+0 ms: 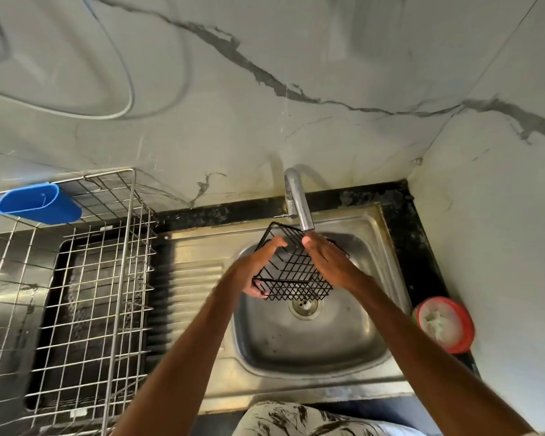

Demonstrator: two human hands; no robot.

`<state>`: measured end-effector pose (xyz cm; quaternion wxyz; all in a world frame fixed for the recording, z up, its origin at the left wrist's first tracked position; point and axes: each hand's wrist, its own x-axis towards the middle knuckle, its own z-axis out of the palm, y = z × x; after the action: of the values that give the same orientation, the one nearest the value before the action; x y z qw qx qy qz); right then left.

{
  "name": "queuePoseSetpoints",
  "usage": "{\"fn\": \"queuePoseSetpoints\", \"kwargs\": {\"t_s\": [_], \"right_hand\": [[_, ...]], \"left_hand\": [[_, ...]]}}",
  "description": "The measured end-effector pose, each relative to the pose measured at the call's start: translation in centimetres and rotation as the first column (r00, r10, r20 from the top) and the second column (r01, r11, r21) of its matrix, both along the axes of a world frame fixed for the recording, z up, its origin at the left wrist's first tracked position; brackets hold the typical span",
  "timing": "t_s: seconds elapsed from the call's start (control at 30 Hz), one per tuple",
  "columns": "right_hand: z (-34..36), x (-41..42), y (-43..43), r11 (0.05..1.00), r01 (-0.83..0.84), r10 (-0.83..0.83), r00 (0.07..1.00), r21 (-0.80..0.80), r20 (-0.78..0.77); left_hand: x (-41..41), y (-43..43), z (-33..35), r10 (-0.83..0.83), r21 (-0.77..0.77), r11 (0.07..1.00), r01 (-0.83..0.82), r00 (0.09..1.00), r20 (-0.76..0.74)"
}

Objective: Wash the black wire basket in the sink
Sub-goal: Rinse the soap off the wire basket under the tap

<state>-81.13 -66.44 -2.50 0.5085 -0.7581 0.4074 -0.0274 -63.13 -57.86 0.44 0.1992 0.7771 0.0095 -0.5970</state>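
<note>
The black wire basket (291,272) hangs tilted at frame centre, over the stainless steel sink bowl (312,335), just under the curved chrome tap (296,202). The left hand (258,265) clamps its lower left corner, fingers wrapped over the rim; the right hand (329,262) lies flat, fingers together, against its right side. With only 1 hand gripping, wet wire could slip and drop onto the round drain (304,305). The steel drainboard (195,278) sits left of the bowl, a silver wire dish rack (85,272) at lower left, and marble-look walls meet in a corner at upper right
</note>
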Motion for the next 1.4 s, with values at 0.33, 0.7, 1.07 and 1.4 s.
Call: {"fn": "queuePoseSetpoints", "kwargs": {"t_s": [0.33, 0.7, 1.07, 1.4], "right_hand": [[-0.5, 0.1, 1.0, 0.990, -0.079, 0.097, 0.983, -0.117, 0.156], [-0.5, 0.1, 2.6, 0.998, -0.070, 0.069, 0.995, 0.007, 0.076], [0.2, 1.6, 2.4, 0.996, -0.074, 0.079, 0.992, -0.055, 0.100], [-2.7, -0.4, 0.6, 0.993, -0.105, 0.095, 0.984, -0.058, -0.151]], "left_hand": [[-0.5, -2.5, 0.4, -0.119, 0.054, 0.992, 0.116, 0.991, 0.067], [0.6, -1.6, -0.6, -0.086, 0.077, 0.994, 0.081, 0.994, 0.063], [1.6, -2.3, -1.8, -0.079, 0.074, 0.994, 0.077, 0.997, 0.026], [2.5, -0.2, -1.8, 0.059, 0.044, 0.997, -0.057, 0.997, -0.048]]}}
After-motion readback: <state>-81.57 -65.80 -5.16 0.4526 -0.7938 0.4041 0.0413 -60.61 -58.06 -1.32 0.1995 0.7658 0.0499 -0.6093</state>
